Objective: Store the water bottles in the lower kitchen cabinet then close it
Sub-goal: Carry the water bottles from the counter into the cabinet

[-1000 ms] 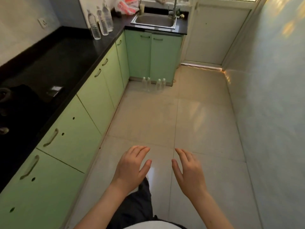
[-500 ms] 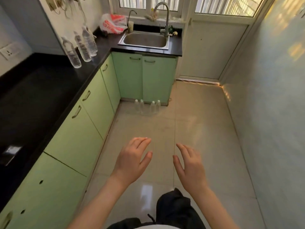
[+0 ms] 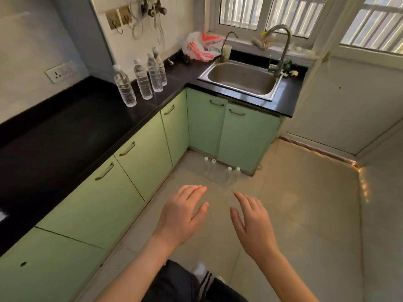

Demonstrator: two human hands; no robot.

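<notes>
Both hands hover above the floor (image 3: pixel 305 203) and hold nothing. The left hand (image 3: pixel 181 214) has relaxed, slightly spread fingers, and the right hand (image 3: pixel 253 223) is equally loose. They are near each other but not touching. Four water bottles (image 3: pixel 141 79) stand upright in a row on the black table (image 3: pixel 65 131), near its corner. Four floor bottles (image 3: pixel 220 171) stand just in front of the green lower cabinet (image 3: pixel 226 131) under the sink (image 3: pixel 239 79). Both cabinet doors are closed. A plastic bag (image 3: pixel 200 47) lies beside the sink.
</notes>
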